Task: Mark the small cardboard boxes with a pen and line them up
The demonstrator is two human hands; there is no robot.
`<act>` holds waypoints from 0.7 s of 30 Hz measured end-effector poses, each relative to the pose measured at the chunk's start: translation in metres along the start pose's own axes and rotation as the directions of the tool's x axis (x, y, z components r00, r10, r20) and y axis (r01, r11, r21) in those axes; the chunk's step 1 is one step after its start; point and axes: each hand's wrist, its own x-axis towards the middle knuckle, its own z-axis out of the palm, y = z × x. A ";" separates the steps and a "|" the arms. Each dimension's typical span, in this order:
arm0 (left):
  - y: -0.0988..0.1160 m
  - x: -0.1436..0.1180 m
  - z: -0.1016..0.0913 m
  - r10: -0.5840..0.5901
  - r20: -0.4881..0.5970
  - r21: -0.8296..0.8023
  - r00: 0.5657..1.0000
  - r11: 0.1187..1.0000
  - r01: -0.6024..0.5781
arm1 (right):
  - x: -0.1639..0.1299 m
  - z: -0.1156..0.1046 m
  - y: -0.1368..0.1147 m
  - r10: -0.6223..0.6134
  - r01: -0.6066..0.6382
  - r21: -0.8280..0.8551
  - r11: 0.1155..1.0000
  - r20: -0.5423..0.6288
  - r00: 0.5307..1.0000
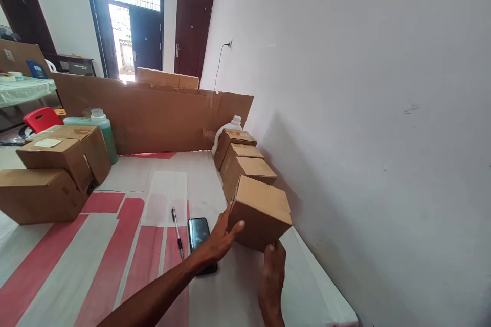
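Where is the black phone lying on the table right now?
In the head view the black phone lies flat on the table, just right of the pen and left of the cardboard box between both hands, partly under the left hand.
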 end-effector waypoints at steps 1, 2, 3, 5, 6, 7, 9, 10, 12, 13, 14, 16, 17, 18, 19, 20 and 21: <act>0.005 -0.013 -0.012 -0.002 -0.022 -0.008 1.000 1.000 0.002 | -0.012 0.006 -0.010 0.003 -0.003 0.025 1.000 0.018 1.000; 0.010 -0.029 -0.028 -0.002 -0.057 -0.012 0.998 1.000 0.001 | -0.024 0.015 -0.022 -0.013 0.009 0.059 0.998 0.056 0.998; 0.015 -0.045 -0.047 -0.004 -0.112 -0.014 0.994 1.000 0.002 | -0.036 0.027 -0.035 -0.042 0.030 0.099 0.995 0.116 0.992; 0.024 -0.081 -0.089 -0.005 -0.272 0.011 0.962 1.000 0.008 | -0.063 0.057 -0.060 -0.107 0.056 0.186 0.981 0.272 0.956; 0.026 -0.101 -0.110 -0.001 -0.361 0.037 0.932 0.999 0.015 | -0.079 0.073 -0.071 -0.137 0.057 0.228 0.972 0.354 0.925; 0.027 -0.120 -0.129 0.007 -0.444 0.071 0.896 0.997 0.027 | -0.095 0.090 -0.079 -0.162 0.050 0.261 0.964 0.427 0.889; 0.021 -0.160 -0.160 0.017 -0.582 0.131 0.813 0.989 0.073 | -0.129 0.119 -0.087 -0.185 0.016 0.305 0.952 0.535 0.824; 0.016 -0.178 -0.172 0.014 -0.635 0.148 0.772 0.983 0.105 | -0.144 0.131 -0.086 -0.184 -0.010 0.318 0.948 0.575 0.797; 0.001 -0.211 -0.189 -0.018 -0.714 0.141 0.700 0.976 0.168 | -0.168 0.150 -0.077 -0.170 -0.059 0.318 0.946 0.643 0.747; -0.006 -0.223 -0.194 -0.039 -0.736 0.120 0.676 0.975 0.188 | -0.175 0.156 -0.071 -0.161 -0.078 0.314 0.946 0.667 0.727; -0.014 -0.233 -0.197 -0.060 -0.748 0.094 0.661 0.976 0.195 | -0.178 0.160 -0.064 -0.154 -0.090 0.305 0.948 0.687 0.710; -0.025 -0.244 -0.200 -0.093 -0.754 0.036 0.650 0.983 0.182 | -0.178 0.166 -0.053 -0.136 -0.096 0.274 0.957 0.716 0.685; -0.028 -0.246 -0.201 -0.101 -0.757 0.014 0.646 0.985 0.170 | -0.176 0.167 -0.049 -0.126 -0.091 0.251 0.964 0.728 0.674; -0.030 -0.246 -0.200 -0.104 -0.765 0.003 0.636 0.986 0.164 | -0.174 0.168 -0.047 -0.116 -0.079 0.223 0.972 0.740 0.662; -0.030 -0.245 -0.199 -0.104 -0.775 0.005 0.624 0.985 0.170 | -0.171 0.169 -0.046 -0.109 -0.059 0.193 0.979 0.750 0.653; -0.030 -0.244 -0.197 -0.098 -0.782 0.020 0.615 0.983 0.181 | -0.169 0.170 -0.047 -0.106 -0.036 0.169 0.985 0.756 0.646; -0.029 -0.243 -0.193 -0.087 -0.781 0.045 0.619 0.980 0.194 | -0.166 0.170 -0.049 -0.115 -0.009 0.159 0.987 0.751 0.651</act>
